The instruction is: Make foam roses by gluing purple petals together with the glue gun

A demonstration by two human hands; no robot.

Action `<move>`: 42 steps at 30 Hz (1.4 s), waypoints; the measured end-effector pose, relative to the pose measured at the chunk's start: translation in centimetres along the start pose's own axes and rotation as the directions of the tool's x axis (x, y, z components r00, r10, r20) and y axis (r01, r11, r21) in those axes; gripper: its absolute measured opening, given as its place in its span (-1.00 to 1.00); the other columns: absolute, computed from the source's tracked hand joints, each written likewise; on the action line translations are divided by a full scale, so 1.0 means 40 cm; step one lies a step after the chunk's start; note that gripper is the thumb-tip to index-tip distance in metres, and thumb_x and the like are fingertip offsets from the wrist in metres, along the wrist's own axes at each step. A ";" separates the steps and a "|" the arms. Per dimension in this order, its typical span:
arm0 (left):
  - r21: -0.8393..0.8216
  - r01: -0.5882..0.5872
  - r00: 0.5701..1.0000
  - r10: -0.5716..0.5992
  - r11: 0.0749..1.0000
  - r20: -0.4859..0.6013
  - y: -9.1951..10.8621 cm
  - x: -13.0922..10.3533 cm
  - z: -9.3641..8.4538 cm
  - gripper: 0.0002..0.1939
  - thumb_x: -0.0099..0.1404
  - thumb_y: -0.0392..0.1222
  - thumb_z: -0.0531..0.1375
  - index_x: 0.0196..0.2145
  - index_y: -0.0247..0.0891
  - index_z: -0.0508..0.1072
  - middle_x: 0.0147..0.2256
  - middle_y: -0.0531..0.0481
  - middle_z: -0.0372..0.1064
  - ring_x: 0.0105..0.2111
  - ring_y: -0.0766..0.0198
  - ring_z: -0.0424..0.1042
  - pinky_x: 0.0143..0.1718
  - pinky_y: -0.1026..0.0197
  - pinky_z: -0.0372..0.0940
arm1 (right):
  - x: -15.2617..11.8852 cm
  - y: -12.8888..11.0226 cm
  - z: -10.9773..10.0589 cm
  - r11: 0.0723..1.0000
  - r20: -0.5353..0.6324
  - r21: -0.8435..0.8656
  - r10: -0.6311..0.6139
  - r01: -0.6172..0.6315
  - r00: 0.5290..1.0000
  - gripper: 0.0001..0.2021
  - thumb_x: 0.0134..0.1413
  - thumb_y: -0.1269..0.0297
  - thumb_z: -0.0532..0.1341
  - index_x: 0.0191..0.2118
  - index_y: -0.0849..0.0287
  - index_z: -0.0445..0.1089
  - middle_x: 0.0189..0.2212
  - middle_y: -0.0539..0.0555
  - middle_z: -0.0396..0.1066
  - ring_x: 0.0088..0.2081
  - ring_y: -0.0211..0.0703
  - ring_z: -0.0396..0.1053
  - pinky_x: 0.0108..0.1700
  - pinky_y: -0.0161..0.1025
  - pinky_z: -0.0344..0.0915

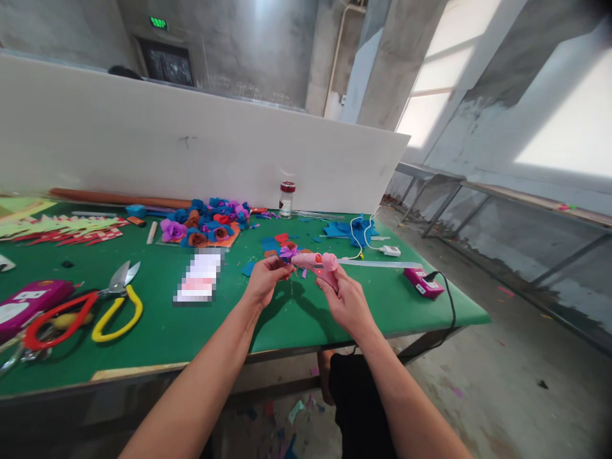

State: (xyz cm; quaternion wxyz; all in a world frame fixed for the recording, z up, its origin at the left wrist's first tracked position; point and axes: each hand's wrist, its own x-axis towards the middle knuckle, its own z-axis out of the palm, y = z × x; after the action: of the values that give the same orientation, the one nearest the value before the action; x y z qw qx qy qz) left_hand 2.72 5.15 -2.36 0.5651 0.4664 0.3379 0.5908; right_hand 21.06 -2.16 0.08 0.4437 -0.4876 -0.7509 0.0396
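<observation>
My right hand is wrapped round the handle of a pink hot glue gun. A long clear glue stick sticks out of the gun's back end, and a small red light glows on its side. The gun's nozzle points left at a small purple paper flower, touching it or very close; I cannot tell which. My left hand pinches that flower at its lower left. Scraps of blue, red and brown paper lie just behind the flower.
Finished paper flowers are heaped back left. Shears with red and yellow handles lie left, near a blurred white rectangle. A glass jar stands before the white board. A purple power strip sits right, its cord hanging over the edge.
</observation>
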 end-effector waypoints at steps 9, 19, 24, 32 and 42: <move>0.002 -0.001 1.000 0.001 1.000 0.010 -0.007 0.006 -0.007 -0.81 -0.11 -0.26 0.41 -0.45 -0.33 0.58 -0.49 -0.04 0.48 -0.51 0.36 0.33 -0.44 0.27 0.16 | -0.002 0.004 -0.006 0.999 0.016 -0.025 0.022 -0.022 1.000 -0.58 0.22 0.24 0.07 0.15 0.26 0.27 0.06 0.26 0.42 0.01 0.07 0.44 -0.04 -0.14 0.39; 0.002 -0.007 1.000 0.007 1.000 0.006 -0.002 0.004 -0.002 -0.83 -0.12 -0.26 0.41 -0.50 -0.31 0.56 -0.52 0.00 0.45 -0.52 0.36 0.32 -0.46 0.26 0.15 | 0.001 0.004 -0.001 1.000 0.022 -0.018 0.024 -0.023 0.999 -0.58 0.21 0.24 0.09 0.15 0.22 0.28 0.03 0.24 0.44 0.00 0.07 0.44 -0.03 -0.13 0.38; -0.052 0.030 0.999 -0.029 0.998 0.013 -0.003 0.007 -0.008 -0.78 -0.12 -0.25 0.43 -0.45 -0.33 0.57 -0.50 -0.04 0.47 -0.51 0.36 0.34 -0.46 0.28 0.17 | 0.000 0.007 -0.010 0.995 -0.010 0.074 0.070 -0.069 0.998 -0.63 0.20 0.21 0.09 0.07 0.22 0.35 -0.03 0.24 0.48 -0.05 0.05 0.47 -0.07 -0.15 0.39; -0.183 0.187 0.982 -0.188 0.965 0.017 -0.004 0.013 -0.021 -0.75 -0.16 -0.30 0.46 -0.46 -0.36 0.55 -0.49 -0.05 0.49 -0.57 0.42 0.34 -0.50 0.30 0.21 | -0.003 0.017 -0.013 0.977 -0.059 0.143 0.168 -0.158 0.984 -0.65 0.16 0.20 0.11 0.00 0.25 0.36 -0.18 0.21 0.53 -0.22 0.01 0.51 -0.17 -0.17 0.41; -0.122 0.146 0.989 -0.145 0.982 0.018 -0.005 0.011 -0.015 -0.72 -0.17 -0.28 0.46 -0.43 -0.35 0.57 -0.49 -0.05 0.49 -0.56 0.41 0.35 -0.49 0.31 0.20 | 0.005 0.014 -0.004 0.989 -0.033 0.078 0.132 -0.129 0.991 -0.63 0.19 0.23 0.09 0.08 0.22 0.32 -0.03 0.23 0.48 -0.05 0.05 0.47 -0.03 -0.11 0.37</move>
State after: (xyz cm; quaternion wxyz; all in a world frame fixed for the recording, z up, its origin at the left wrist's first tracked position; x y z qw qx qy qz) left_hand 2.25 5.70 -2.68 0.6361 0.4073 0.3313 0.5654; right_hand 21.54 -1.78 0.01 0.4724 -0.5192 -0.7069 0.0877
